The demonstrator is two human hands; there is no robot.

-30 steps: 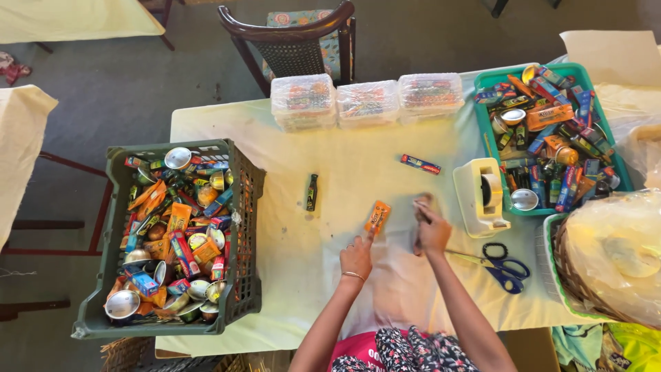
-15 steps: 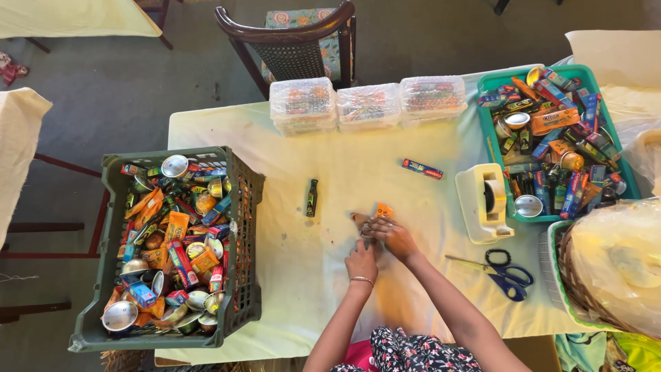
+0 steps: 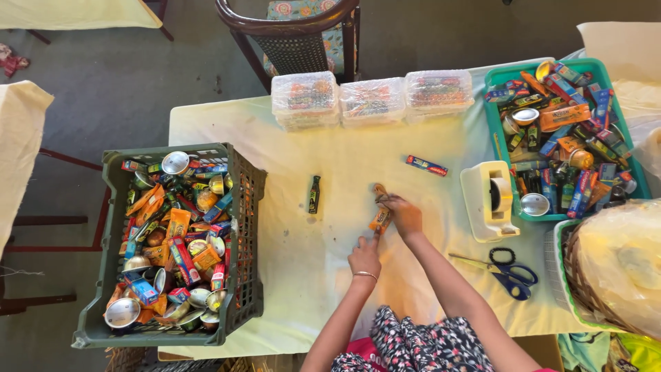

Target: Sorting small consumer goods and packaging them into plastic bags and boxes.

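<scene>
Head view: right hand pinching upper end of small orange foil packet near middle of pale yellow tablecloth, left hand gripping lower end. Likely risk: packet slipping or tearing if pulled unevenly; could knock small dark bottle lying nearby.

One second ago the hands were apart: the left hand held the small orange packet upright, and the right hand was a little to the right with a thin dark thing. Half a second ago both hands came together around the packet. Now the right hand has moved farther up the table and grips the far end of the packet, while the left hand has come nearer and pinches its near end.
</scene>
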